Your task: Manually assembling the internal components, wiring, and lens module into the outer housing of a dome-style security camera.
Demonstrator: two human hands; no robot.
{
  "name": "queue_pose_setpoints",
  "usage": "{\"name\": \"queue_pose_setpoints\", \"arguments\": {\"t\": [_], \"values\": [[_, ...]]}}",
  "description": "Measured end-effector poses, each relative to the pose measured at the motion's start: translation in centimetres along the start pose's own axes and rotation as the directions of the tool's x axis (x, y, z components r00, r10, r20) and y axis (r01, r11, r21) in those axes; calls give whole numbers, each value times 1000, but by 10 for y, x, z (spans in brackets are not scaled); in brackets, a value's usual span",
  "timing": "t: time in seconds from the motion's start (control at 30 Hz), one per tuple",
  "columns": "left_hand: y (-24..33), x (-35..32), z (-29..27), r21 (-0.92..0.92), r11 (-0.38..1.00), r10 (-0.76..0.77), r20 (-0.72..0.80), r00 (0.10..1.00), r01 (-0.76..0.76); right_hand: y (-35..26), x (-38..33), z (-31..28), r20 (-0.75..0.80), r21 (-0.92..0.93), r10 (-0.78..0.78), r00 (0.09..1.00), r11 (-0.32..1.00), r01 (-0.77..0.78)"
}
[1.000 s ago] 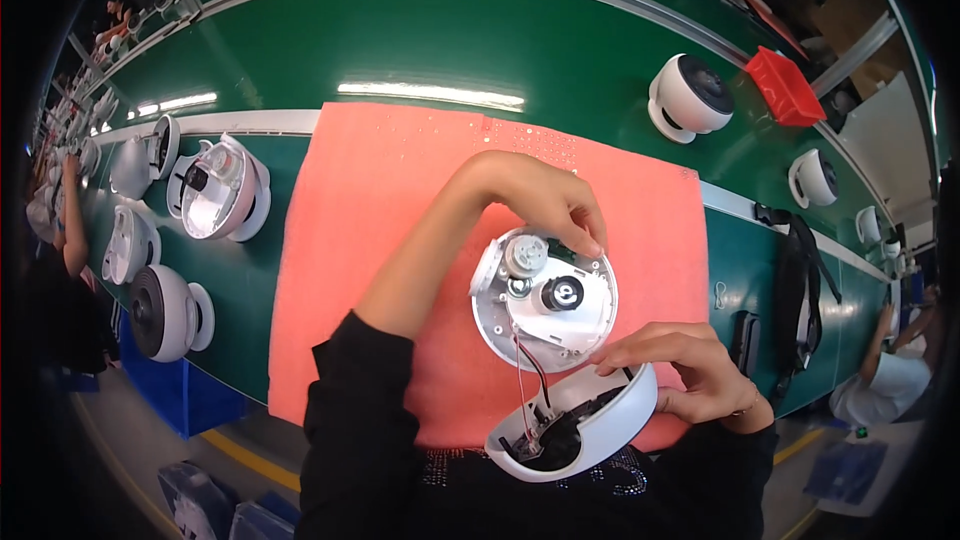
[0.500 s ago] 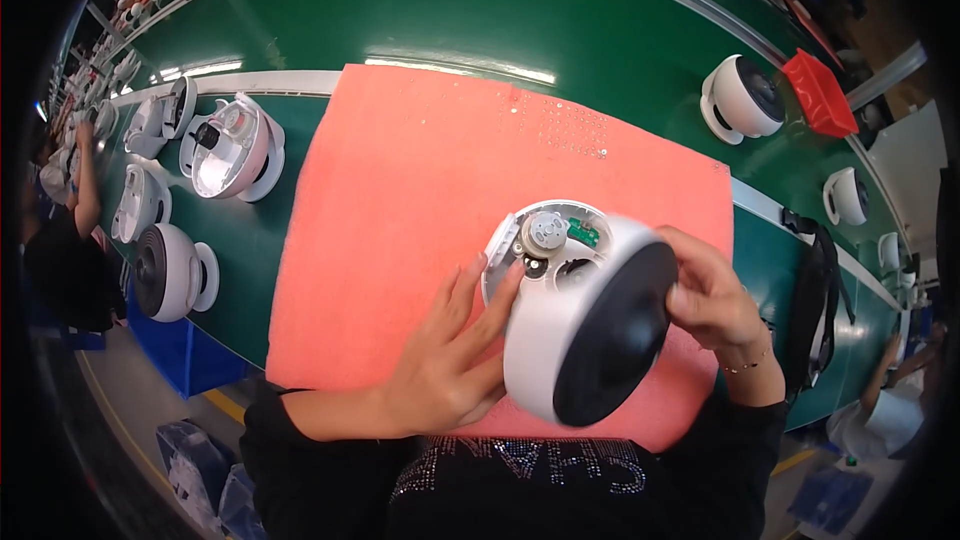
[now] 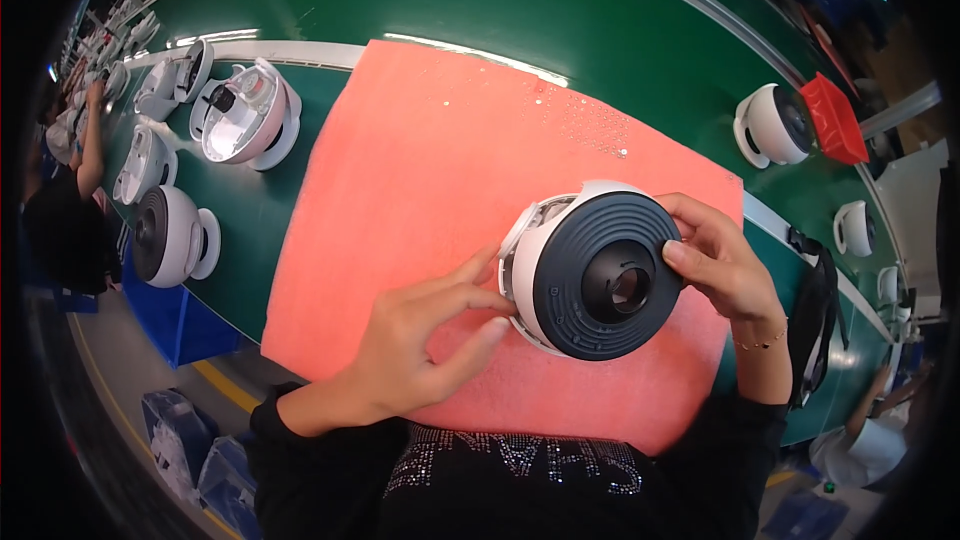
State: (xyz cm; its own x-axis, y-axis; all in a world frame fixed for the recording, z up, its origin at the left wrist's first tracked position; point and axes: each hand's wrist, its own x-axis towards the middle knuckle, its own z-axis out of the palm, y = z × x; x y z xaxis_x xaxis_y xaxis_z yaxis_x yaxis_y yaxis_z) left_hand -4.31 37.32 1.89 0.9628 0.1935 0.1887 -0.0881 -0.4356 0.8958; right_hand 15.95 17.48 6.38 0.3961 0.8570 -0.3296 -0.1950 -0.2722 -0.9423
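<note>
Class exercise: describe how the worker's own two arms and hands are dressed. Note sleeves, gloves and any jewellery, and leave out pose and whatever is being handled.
Both hands are bare, with no gloves. The left hand comes out of a long black sleeve that ends at the wrist. The right hand wears a thin chain bracelet at the wrist, with a black sleeve further up the forearm. The black top has small sparkly studs across the chest.

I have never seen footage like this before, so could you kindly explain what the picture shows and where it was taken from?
It comes from a wide-angle camera worn on a person's head, looking down, so straight edges bend. There is no machine: the left hand and right hand hold a round white housing with a dark ribbed front between them, above a pink mat on a green bench. More white housings lie to the left, one of them open, others beside a red bin on the right.
</note>
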Motion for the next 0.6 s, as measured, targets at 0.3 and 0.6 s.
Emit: {"name": "queue_pose_setpoints", "arguments": {"t": [0.3, 0.6], "values": [[20, 15, 14, 256, 964, 112, -168, 979, -67, 3, 8, 6, 69, -3, -80, 994, 997, 81], [24, 23, 12, 547, 827, -74, -122, 990, 129, -2, 23, 10, -90, -591, -161, 983, 803, 78]]}}
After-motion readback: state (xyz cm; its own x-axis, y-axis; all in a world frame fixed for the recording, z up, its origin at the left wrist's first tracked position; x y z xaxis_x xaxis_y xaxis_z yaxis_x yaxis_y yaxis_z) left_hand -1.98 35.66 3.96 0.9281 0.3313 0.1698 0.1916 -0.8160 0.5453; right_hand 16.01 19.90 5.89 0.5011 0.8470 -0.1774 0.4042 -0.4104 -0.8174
